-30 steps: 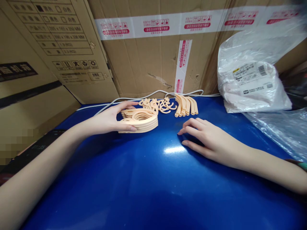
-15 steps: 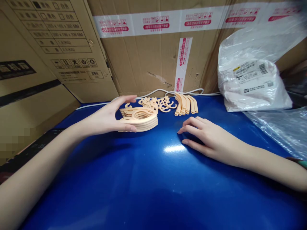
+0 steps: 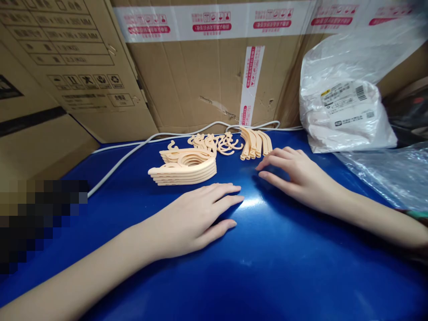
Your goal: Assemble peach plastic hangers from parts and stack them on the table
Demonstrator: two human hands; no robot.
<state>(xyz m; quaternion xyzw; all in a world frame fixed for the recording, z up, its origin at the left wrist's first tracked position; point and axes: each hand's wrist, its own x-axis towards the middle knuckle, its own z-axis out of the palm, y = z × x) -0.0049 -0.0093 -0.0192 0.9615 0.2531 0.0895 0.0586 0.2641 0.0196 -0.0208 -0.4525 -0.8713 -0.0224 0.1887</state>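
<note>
My left hand is over the blue tabletop with its fingers stretched out and nothing in them. Just beyond it lies a neat stack of cream plastic hanger body parts, curved and piled flat. Behind that stack is a loose heap of cream hanger hooks. To their right sits a bunch of curved cream hanger arms, lined up side by side. My right hand is nearest to these arms, a little in front and to the right, fingers apart and holding nothing.
Large cardboard boxes stand along the back and left. A white cable runs along the table's rear and bends down the left side. At the back right are a white plastic parcel bag and clear plastic wrap.
My left hand has left the stack of hanger parts and come nearer and rightward over the table. My right hand has shifted slightly toward the curved arms.
</note>
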